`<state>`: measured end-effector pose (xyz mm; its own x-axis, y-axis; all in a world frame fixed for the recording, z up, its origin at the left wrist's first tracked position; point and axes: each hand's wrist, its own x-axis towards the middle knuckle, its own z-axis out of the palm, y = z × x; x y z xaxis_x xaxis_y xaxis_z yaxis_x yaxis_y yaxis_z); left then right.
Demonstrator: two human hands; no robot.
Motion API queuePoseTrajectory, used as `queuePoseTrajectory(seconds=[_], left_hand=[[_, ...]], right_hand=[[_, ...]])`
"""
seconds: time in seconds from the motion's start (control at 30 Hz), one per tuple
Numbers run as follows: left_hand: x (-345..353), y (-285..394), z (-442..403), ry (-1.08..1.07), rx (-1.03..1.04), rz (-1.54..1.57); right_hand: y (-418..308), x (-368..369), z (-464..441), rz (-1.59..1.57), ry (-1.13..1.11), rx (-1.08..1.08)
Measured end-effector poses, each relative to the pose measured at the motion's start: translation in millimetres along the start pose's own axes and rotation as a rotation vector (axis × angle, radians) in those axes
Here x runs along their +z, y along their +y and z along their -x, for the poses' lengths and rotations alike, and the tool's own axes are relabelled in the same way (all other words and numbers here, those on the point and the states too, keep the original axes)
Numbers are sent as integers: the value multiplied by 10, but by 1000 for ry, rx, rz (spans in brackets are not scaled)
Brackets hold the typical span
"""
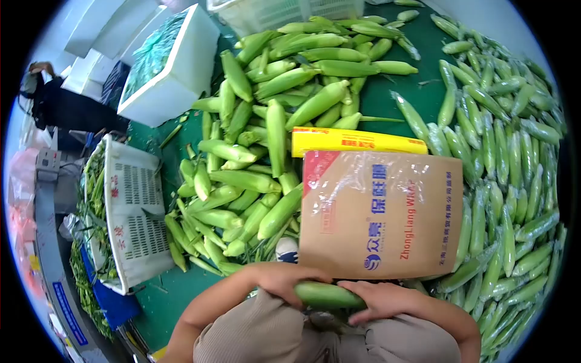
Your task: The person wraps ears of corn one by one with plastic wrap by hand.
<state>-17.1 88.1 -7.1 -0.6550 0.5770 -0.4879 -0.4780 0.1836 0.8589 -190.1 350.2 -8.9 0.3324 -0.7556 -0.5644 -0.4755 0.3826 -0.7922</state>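
Across my lap lies a green ear of corn (328, 295) in its husk, held level between both hands. My left hand (279, 280) is closed over its left end, with the fingers partly hidden. At the other end my right hand (382, 297) grips it, thumb and fingers on either side. Just beyond the hands is a brown cardboard box (382, 215) with printed lettering. A yellow printed box (357, 143) lies against its far edge. To the left, a heap of unwrapped corn ears (236, 151) covers the green floor.
Many plastic-wrapped corn ears (502, 157) are piled on the right. A white slotted crate (136, 212) holding leafy greens tilts at the left. Behind it stands a white foam box (175, 72) with a green bag. Another white crate (284, 13) is at the back. A person (66, 100) is at far left.
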Motion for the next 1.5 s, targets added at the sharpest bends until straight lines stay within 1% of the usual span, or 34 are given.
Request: queuePoseTrajectory(seconds=[0.03,0.07,0.1,0.13,0.17,0.2,0.23,0.27,0.3,0.33,0.37,0.4,0.43,0.5,0.53,0.57,0.6,0.63,0.7,0.77,0.83,0.87,0.9,0.93,0.97,1.03,1.1,1.13,1.17,1.23,1.33,1.4,1.47,1.5], left_hand=[[-55,29,125,129,63,-25],[-137,59,253,229,133,-47],[-233,200,374,378,132,71],[-298,318,462,566,73,77],[-408,254,511,729,190,48],[-366,482,360,975,329,232],[-579,16,257,1302,460,120],[-550,312,-36,1396,728,343],[-677,367,-247,1288,773,650],[-799,431,-443,1194,811,968],[-750,678,-642,1167,824,934],[-848,529,-645,699,875,801],[-668,671,-759,913,635,864],[-793,610,-1017,831,559,510],[-1121,107,-979,880,485,383],[-1206,131,-950,1057,473,351],[-1465,-145,-872,1377,342,553],[-1749,-465,-703,1327,521,322],[-2300,-1487,-525,1786,64,245],[-2465,-1754,-465,1800,-172,-87],[-2439,-1655,-654,1904,-211,-757],[-2373,-1383,-697,1898,-297,-616],[-2267,-1001,-686,1873,-376,-489],[-2399,-1035,-694,1766,-368,-474],[-2464,-1109,-741,1650,-362,-451],[-2498,-1109,-789,1695,-376,-367],[-2583,-1116,-693,1619,-188,423],[-2538,-1086,-476,1344,44,814],[-2357,-976,-247,1026,255,1181],[-1792,-366,-140,993,394,1271],[-1451,44,-419,1270,429,731],[-1374,459,-591,1266,242,335],[-1312,843,-898,1306,363,-501],[-1399,857,-1054,1257,204,-856]], right_hand=[[153,108,-88,-276,-5,22],[180,150,-135,-397,66,-34],[143,180,-135,-536,187,-52],[121,130,-187,-632,300,-183],[114,86,-254,-692,397,-242],[50,-37,-279,-679,457,-311],[25,-93,-406,-640,577,-395],[-79,-194,-497,-568,710,-403],[-120,-274,-579,-483,821,-339],[-58,-268,-577,-671,725,-345],[-15,-292,-619,-851,605,-384],[-9,-263,-514,-1006,474,-400],[-11,-226,-417,-1158,345,-395],[174,-89,117,-1319,398,-250],[363,-49,409,-1376,500,-224],[577,-35,754,-1360,682,-241],[862,-86,1117,-1298,898,-254],[1112,-228,1390,-1242,1062,-247],[1590,-614,1903,-1078,1429,-187],[1915,-922,2277,-897,1752,-151],[1995,-1085,2339,-674,1977,-91],[1969,-1096,2270,-588,2045,-71],[1986,-1027,2191,-536,2059,-57],[1902,-957,1935,-486,2025,-65],[1826,-875,1647,-462,1939,-68],[1539,-799,1131,-534,1657,41],[1418,-745,958,-59,1385,102],[1274,-846,968,153,1222,97],[1199,-916,971,238,1183,142],[1162,-1017,932,351,1091,216],[1156,-1244,700,347,1040,223],[1162,-1430,509,412,1016,199],[1224,-1566,311,567,986,186],[1255,-1561,242,636,981,138]])
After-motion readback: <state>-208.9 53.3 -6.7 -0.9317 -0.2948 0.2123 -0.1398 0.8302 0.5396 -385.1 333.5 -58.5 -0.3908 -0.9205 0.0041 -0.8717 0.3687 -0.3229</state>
